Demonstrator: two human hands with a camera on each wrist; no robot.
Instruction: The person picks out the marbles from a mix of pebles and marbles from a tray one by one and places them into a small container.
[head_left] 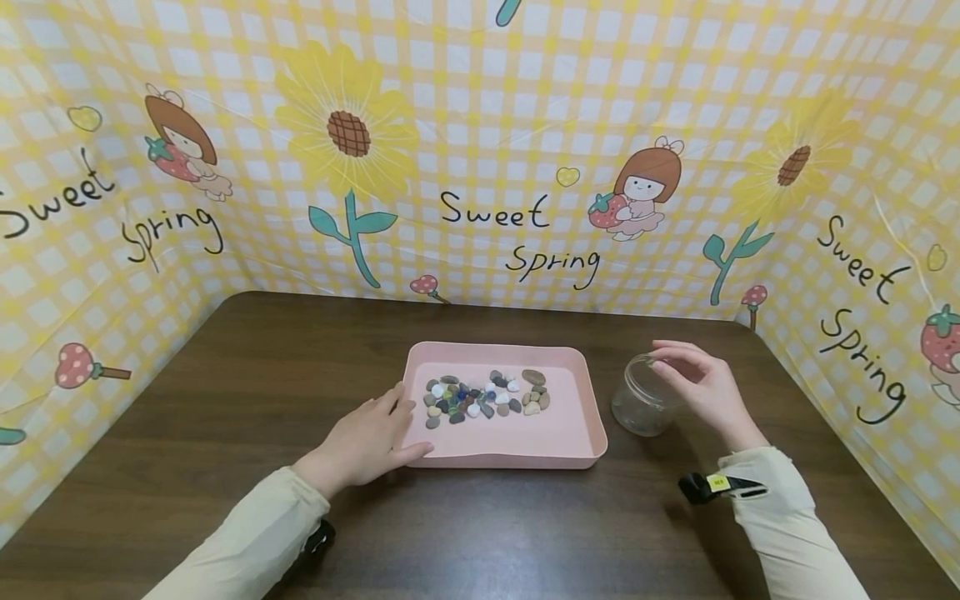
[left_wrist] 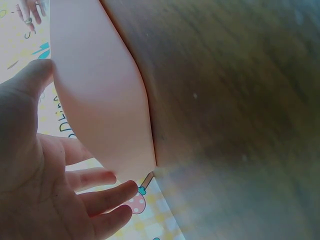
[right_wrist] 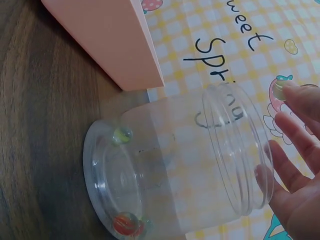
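A pink tray [head_left: 510, 446] lies on the table, holding several pebbles [head_left: 534, 377] and glass marbles. My left hand [head_left: 367, 437] rests at its left end, fingers loosely extended along the outer side and thumb at the near rim. To the tray's right stands a clear jar [head_left: 647, 408] without a lid. My right hand [head_left: 701, 387] is at the jar's mouth, pinching a small greenish marble [right_wrist: 279, 91] between thumb and fingertip. At the jar's bottom lie a yellow-green marble [right_wrist: 121, 135] and a red-orange marble [right_wrist: 126, 223].
The dark wooden table [head_left: 487, 533] is surrounded by a yellow checked cloth [head_left: 480, 125] with printed flowers and lettering. It rises just behind the table's far edge and along both sides. The jar stands a short way from the tray's right wall.
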